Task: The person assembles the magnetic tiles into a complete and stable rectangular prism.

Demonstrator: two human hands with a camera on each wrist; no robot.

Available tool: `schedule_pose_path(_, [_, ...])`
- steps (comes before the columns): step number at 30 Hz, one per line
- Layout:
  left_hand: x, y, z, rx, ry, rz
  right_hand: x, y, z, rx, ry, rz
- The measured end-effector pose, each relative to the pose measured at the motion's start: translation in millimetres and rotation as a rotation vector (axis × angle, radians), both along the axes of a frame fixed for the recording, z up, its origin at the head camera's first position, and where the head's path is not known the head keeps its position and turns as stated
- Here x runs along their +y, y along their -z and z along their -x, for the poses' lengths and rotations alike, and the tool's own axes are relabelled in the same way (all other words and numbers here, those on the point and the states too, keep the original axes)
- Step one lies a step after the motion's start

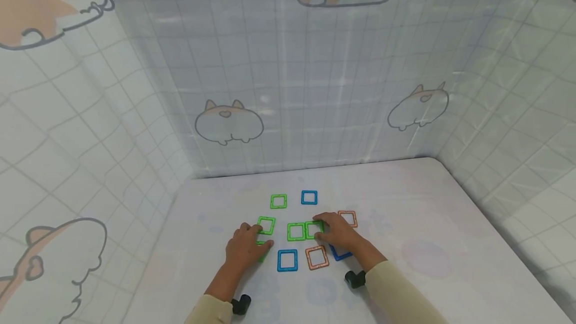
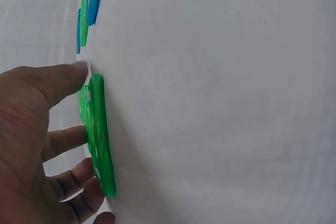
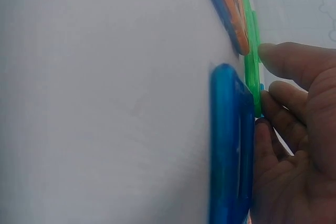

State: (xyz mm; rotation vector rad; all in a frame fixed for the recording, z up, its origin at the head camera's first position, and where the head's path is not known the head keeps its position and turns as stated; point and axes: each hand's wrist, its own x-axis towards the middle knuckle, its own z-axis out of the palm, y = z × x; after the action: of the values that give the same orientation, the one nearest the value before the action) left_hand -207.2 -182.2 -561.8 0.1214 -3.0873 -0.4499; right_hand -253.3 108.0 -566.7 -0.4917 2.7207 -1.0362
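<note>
In the head view my right hand pinches the right side of a green square frame tile, thumb near and forefinger far. That tile lies edge to edge with a second green square. My left hand rests with spread fingers over a near green square, partly hidden beneath it. Its fingertips reach another green square. The left wrist view has the thumb at one end of the green tile. Close below my right hand, a blue square fills the right wrist view's foreground.
An orange square and a blue square lie nearer me. Another orange square sits beyond my right wrist. Farther back are a green square and a blue one. Patterned curtains enclose the white table.
</note>
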Motion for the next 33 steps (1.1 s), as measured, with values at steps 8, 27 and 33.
schedule_pose_path(8, [1.4,3.1,-1.6,-0.03,-0.018,0.027,0.2,2.5,-0.6,0.001,-0.001,-0.018])
schedule_pose_path(27, [-5.5,-13.1,-13.5,-0.194,-0.121,0.06,-0.2,2.8,-2.6,0.014,0.005,-0.02])
schedule_pose_path(33, [-5.1,-15.5,-13.4,-0.207,-0.121,0.044,1.0,2.1,-2.1,0.012,0.007,-0.013])
